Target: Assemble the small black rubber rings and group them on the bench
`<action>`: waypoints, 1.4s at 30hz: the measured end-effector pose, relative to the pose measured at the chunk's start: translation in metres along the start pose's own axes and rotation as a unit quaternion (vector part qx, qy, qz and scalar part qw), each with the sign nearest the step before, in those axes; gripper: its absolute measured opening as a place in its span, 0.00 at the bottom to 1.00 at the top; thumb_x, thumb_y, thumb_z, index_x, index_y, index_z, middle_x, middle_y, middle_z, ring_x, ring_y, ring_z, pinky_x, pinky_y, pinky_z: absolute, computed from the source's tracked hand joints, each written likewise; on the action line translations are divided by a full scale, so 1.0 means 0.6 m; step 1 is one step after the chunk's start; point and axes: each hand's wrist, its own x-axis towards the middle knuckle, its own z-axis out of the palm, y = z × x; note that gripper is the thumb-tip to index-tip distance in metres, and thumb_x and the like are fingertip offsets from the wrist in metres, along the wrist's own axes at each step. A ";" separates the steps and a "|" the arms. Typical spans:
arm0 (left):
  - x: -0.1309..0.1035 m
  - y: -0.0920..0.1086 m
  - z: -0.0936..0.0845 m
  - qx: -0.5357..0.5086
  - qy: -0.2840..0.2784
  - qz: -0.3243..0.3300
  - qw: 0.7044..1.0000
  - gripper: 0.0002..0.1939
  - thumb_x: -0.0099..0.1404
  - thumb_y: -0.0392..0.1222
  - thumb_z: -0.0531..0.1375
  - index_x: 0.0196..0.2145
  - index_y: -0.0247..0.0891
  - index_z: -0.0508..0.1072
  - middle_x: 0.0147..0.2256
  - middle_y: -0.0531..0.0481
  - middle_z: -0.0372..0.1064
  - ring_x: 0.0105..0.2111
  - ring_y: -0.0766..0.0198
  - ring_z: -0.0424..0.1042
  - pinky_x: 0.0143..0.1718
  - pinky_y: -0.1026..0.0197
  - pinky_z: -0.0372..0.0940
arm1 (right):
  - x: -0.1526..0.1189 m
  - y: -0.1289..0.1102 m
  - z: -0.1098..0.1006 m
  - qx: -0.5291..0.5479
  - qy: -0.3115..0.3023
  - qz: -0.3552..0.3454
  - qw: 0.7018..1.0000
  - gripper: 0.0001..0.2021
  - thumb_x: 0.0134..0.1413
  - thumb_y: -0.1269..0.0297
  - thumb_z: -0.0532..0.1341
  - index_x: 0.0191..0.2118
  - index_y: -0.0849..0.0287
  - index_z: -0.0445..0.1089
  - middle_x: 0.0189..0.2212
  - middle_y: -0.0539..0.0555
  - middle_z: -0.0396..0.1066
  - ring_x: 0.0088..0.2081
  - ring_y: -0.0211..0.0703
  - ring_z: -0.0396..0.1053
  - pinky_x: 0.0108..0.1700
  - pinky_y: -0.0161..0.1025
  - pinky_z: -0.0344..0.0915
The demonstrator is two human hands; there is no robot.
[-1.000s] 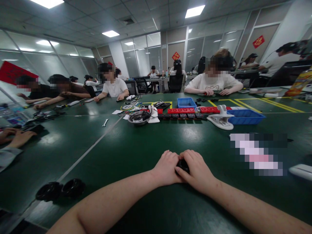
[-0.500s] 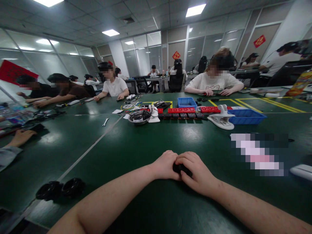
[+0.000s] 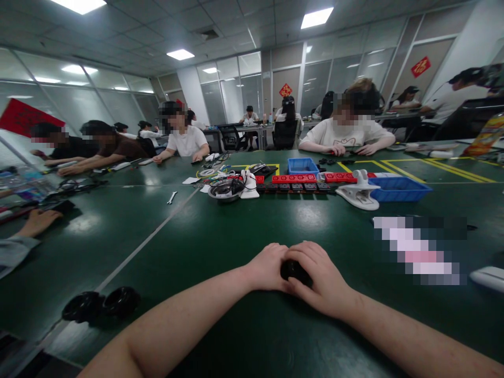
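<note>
A small black object [image 3: 296, 271] is held between my two hands, low over the green table [image 3: 220, 336]. My left hand [image 3: 270, 266] closes on its left side, with most of the fingers hidden. From the right, my right hand [image 3: 319, 273] wraps over it with curled fingers and the thumb below. Its exact shape is partly covered. At the lower left, two black ring-like parts [image 3: 83, 306] [image 3: 121, 301] lie side by side on the table.
Across the table stand a metal bowl [image 3: 225, 190], a white clamp stand [image 3: 359, 191], a red strip [image 3: 294, 179] and blue trays [image 3: 399, 189] [image 3: 302, 166]. A wrench [image 3: 172, 198] lies at left. Another person's hand [image 3: 39, 222] rests far left. People sit opposite.
The fingers of my right hand have lifted slightly, and more of the black object shows between my hands. The view has shifted a little.
</note>
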 end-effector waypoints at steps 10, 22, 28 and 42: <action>-0.007 0.016 0.014 0.074 0.061 -0.035 0.995 0.23 0.46 0.56 0.62 0.34 0.37 0.64 0.31 0.51 0.64 0.36 0.59 0.65 0.54 0.48 0.48 | 0.001 0.010 0.017 -0.082 -0.031 0.135 0.987 0.10 0.47 0.59 0.58 0.32 0.60 0.61 0.30 0.53 0.62 0.33 0.45 0.60 0.36 0.43 0.58; 0.001 0.005 0.001 -0.006 -0.006 0.007 1.000 0.15 0.45 0.46 0.63 0.29 0.38 0.64 0.31 0.52 0.66 0.34 0.59 0.66 0.46 0.54 0.56 | 0.002 -0.001 0.006 -0.014 -0.024 0.045 0.999 0.10 0.40 0.72 0.53 0.34 0.59 0.63 0.33 0.54 0.64 0.36 0.45 0.60 0.41 0.45 0.58; 0.002 0.000 0.003 -0.009 0.001 0.034 0.999 0.14 0.45 0.45 0.64 0.26 0.38 0.63 0.28 0.56 0.63 0.33 0.62 0.65 0.48 0.55 0.54 | -0.001 -0.006 0.000 0.043 -0.035 -0.065 0.996 0.09 0.40 0.75 0.49 0.26 0.57 0.64 0.29 0.52 0.65 0.36 0.43 0.62 0.46 0.48 0.57; -0.004 0.010 0.006 0.017 0.046 -0.023 0.999 0.33 0.40 0.60 0.64 0.39 0.39 0.61 0.37 0.49 0.62 0.40 0.56 0.63 0.53 0.46 0.48 | 0.001 0.010 0.011 -0.056 -0.003 0.101 0.993 0.13 0.47 0.57 0.58 0.35 0.60 0.61 0.32 0.55 0.63 0.34 0.46 0.60 0.38 0.46 0.59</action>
